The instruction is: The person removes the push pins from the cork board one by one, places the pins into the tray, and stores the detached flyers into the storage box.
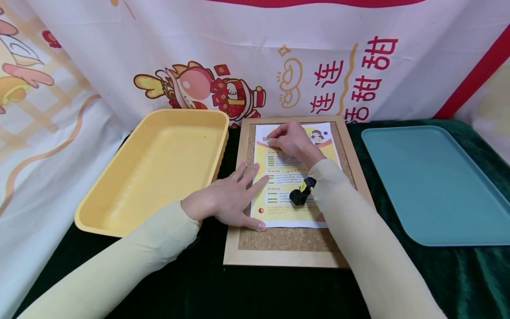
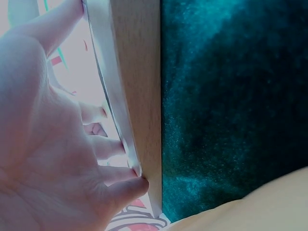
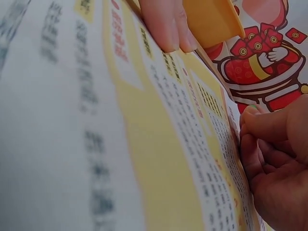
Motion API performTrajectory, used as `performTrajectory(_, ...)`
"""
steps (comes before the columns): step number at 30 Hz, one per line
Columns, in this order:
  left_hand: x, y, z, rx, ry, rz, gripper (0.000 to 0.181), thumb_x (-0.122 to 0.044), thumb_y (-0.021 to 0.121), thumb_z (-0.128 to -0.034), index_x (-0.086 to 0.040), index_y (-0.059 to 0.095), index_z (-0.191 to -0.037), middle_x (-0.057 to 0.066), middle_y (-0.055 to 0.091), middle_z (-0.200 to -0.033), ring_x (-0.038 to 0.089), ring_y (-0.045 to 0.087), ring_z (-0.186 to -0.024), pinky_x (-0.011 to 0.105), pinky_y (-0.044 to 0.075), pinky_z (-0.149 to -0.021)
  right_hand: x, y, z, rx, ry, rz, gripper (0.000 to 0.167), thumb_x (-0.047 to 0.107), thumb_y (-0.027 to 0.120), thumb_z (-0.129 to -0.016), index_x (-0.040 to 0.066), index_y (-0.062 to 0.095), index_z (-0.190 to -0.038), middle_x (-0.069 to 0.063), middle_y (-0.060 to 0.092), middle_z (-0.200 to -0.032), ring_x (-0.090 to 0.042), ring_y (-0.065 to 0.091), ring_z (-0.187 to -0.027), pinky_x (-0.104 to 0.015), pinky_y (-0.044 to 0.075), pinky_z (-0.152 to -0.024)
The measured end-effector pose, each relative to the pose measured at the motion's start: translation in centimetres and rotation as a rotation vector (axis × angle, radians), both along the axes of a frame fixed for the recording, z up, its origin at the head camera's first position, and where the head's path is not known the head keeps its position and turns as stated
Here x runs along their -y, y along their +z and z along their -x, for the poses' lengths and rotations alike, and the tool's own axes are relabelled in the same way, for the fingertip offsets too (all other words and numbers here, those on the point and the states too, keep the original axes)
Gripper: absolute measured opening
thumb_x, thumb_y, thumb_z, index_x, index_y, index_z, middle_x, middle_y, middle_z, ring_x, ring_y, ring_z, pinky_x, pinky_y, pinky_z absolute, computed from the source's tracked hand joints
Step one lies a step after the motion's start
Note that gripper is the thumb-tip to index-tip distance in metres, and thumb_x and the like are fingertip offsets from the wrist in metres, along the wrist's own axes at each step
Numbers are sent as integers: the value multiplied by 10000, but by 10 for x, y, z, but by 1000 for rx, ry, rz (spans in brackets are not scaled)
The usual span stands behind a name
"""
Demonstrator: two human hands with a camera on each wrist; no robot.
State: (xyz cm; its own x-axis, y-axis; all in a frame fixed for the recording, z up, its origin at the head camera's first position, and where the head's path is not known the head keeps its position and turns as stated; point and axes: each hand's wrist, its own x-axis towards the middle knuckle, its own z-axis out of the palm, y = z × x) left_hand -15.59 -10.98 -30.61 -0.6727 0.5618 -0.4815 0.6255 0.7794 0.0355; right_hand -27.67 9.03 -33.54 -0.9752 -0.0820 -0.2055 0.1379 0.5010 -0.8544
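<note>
A printed yellow and white sheet lies on a wood-framed cork board. The right hand is at the sheet's upper left, thumb and fingertips pinching a small green thing; in the right wrist view a bit of green shows at the fingertips of that hand. Spread over the board's left edge and the sheet's left margin, the left hand rests with straight fingers. The left wrist view shows this hand beside the wooden frame.
A yellow tray stands left of the board, and a flat blue-green tray lies to its right. Dark green cloth covers the table. A printed white curtain hangs behind. A black device sits at the right wrist, over the sheet.
</note>
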Motion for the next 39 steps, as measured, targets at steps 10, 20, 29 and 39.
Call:
performTrajectory(10,0,1,-1,-5,-5,2,1171,-865,540,-898,-237,8,-1731,135,-126,-1798,427,-83,-1662,574,286,-1290,0,2,-3,-9,-1,-7,107,133,707,-1020,91,768,-1097,-89,673,-1168,-235,585,-1023,-359,454,-939)
performTrajectory(20,0,-2,1,-8,-8,5,1170,-869,534,-899,-233,13,-1732,144,-118,-1798,439,-71,-1660,592,335,-1260,0,8,-5,38,8,-45,119,178,686,-1046,108,752,-1117,-79,665,-1203,-239,586,-1052,-363,460,-954)
performTrajectory(29,-1,-1,1,-14,-15,3,1169,-866,533,-902,-225,17,-1732,158,-109,-1796,453,-54,-1657,601,365,-1238,-9,11,-8,43,30,-56,145,220,669,-1063,105,744,-1108,-74,670,-1177,-228,576,-1011,-338,465,-860)
performTrajectory(39,0,-1,0,-12,-14,7,1168,-866,534,-901,-227,17,-1732,154,-111,-1796,449,-57,-1658,594,358,-1245,-26,25,-17,23,-22,-99,192,276,663,-1064,139,759,-1158,-54,671,-1178,-226,587,-1034,-359,478,-893)
